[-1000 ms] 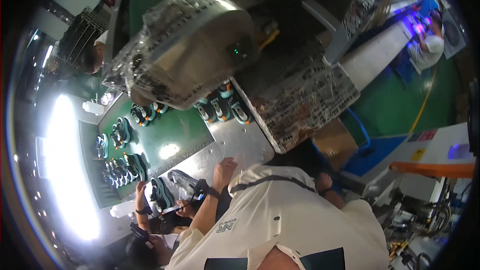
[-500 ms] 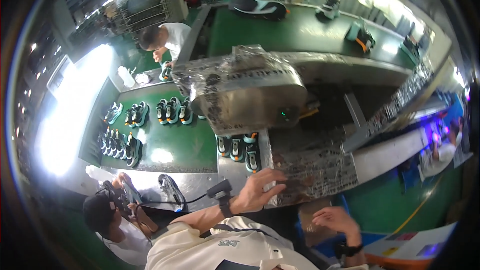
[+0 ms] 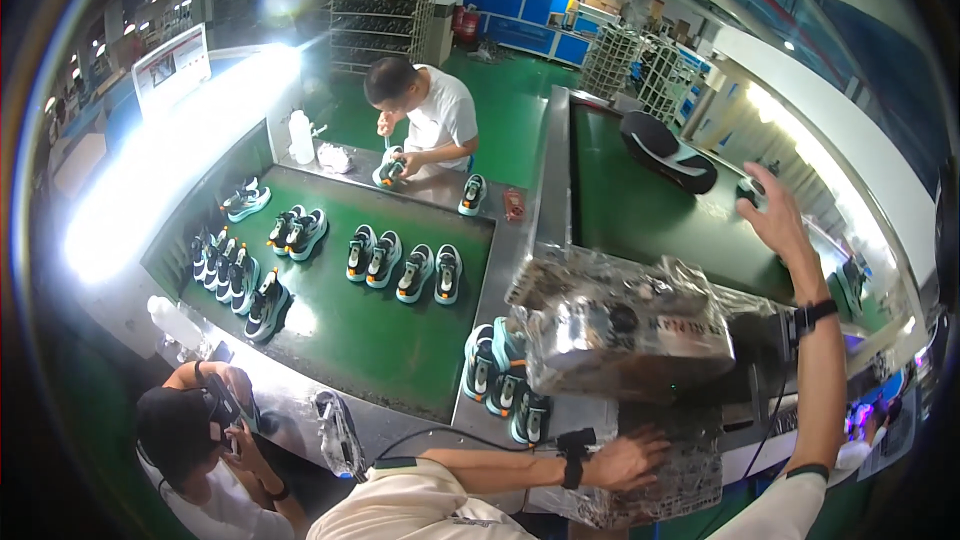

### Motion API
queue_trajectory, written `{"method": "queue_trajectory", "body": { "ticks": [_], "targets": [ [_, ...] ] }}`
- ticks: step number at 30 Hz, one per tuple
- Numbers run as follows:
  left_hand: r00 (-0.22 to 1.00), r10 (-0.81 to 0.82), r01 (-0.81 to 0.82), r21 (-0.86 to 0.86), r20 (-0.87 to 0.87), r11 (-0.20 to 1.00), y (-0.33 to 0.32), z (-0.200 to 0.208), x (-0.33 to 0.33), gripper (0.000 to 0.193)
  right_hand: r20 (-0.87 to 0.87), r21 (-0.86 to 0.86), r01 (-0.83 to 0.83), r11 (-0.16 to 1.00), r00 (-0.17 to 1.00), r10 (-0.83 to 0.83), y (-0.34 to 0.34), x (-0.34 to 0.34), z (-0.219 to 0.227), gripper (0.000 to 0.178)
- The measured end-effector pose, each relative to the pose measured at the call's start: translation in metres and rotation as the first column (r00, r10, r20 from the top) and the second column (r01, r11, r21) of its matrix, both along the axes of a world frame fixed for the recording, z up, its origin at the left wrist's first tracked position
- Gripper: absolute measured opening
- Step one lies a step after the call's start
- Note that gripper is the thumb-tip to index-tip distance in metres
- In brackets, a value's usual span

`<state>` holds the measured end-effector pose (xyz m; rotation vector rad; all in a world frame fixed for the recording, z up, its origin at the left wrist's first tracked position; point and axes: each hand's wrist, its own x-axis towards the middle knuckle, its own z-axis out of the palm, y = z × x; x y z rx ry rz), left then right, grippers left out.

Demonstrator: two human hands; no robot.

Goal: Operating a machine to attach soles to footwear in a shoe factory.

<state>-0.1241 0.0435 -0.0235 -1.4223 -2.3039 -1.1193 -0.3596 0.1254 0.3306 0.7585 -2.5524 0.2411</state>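
Note:
My left hand [image 3: 628, 460] lies with spread fingers on a plastic-wrapped surface [image 3: 690, 475] at the front, holding nothing. My right hand [image 3: 775, 215] is raised over the far-right green belt [image 3: 625, 210], fingers apart and empty. A shoe [image 3: 748, 188] sits just beside its fingers, partly covered by them. Left of it, a large black shoe with a white band [image 3: 668, 152] rests at the belt's far side; another shoe [image 3: 850, 285] lies farther right. Close to my left hand, several black and pale-blue shoes [image 3: 480, 365] stand on the metal ledge.
A plastic-wrapped metal housing [image 3: 620, 340] stands between my hands. Several shoes [image 3: 415, 272] stand in groups on the left green belt [image 3: 360, 340]. One person [image 3: 440, 115] works on a shoe across it; another person [image 3: 205, 450] is at near left. A black cable [image 3: 430, 430] runs to my left wrist.
My right hand has gone from low at the right up over the far belt. My left hand has moved right onto the plastic wrap. The view has shifted and tilted.

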Motion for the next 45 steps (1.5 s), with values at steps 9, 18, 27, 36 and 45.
{"method": "queue_trajectory", "body": {
  "ticks": [9,18,27,36,45],
  "targets": [
    [0.995,-0.039,0.033,0.066,0.094,0.997,-0.002,0.005,0.0,0.054,0.125,0.158,0.017,0.987,0.992,-0.036,-0.089,-0.142,-0.039,0.087],
    [0.995,-0.038,0.026,0.132,0.087,0.991,0.002,-0.004,0.002,0.051,0.166,0.325,0.034,0.945,0.982,-0.092,-0.112,-0.15,-0.034,0.081],
    [0.994,-0.041,0.036,0.053,0.105,0.998,-0.01,0.01,-0.011,0.046,0.502,0.321,0.003,0.947,0.847,-0.173,-0.082,-0.073,-0.007,0.081],
    [1.0,0.013,-0.014,0.087,0.017,0.996,-0.004,0.015,-0.008,0.042,0.086,-0.111,0.091,0.99,0.993,-0.081,-0.035,-0.002,0.011,0.06],
    [0.593,-0.576,0.201,0.589,0.563,0.783,-0.03,0.068,0.018,0.084,-0.394,-0.325,0.206,0.923,0.857,-0.331,-0.008,0.29,0.007,0.069]
  ]
}}
